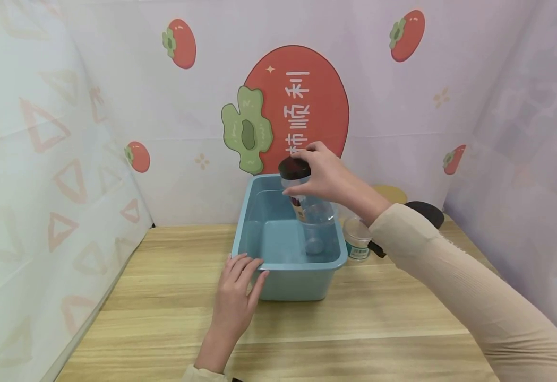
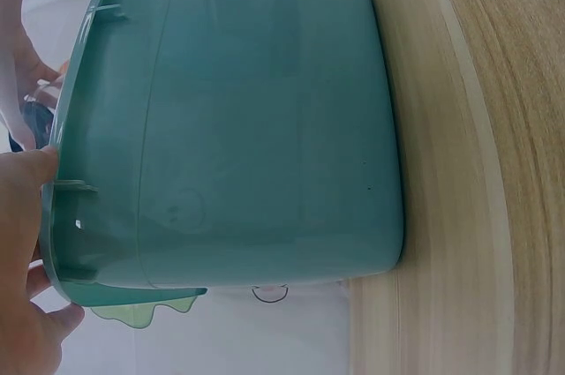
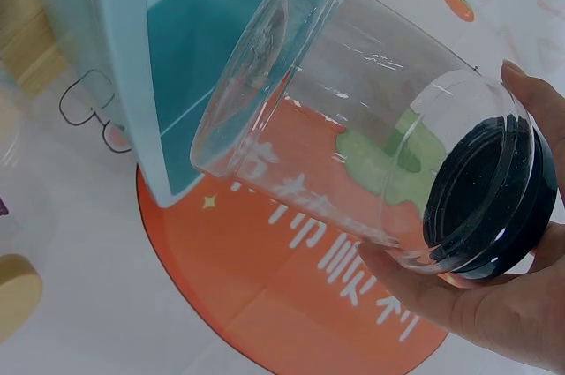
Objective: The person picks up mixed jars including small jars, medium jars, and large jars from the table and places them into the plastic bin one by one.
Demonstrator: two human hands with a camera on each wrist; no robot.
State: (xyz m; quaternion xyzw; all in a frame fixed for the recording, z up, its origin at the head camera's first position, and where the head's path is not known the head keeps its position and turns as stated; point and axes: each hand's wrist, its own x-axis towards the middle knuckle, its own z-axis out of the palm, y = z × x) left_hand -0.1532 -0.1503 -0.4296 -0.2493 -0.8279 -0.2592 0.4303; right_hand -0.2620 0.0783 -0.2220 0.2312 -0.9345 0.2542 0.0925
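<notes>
My right hand grips a clear plastic jar near its black lid. The jar tilts above the blue basin, lid up and base toward the basin's right side. A label shows on its wall in the head view. My left hand holds the basin's near left corner, fingers over the rim and thumb on the outer front side. In the left wrist view, the fingers and thumb touch the rim on either side of that corner.
Right of the basin stands a clear jar with a green-and-white label. Behind my right forearm are a yellow round thing and a black round thing, partly hidden. A wooden table lies below; printed curtains enclose it.
</notes>
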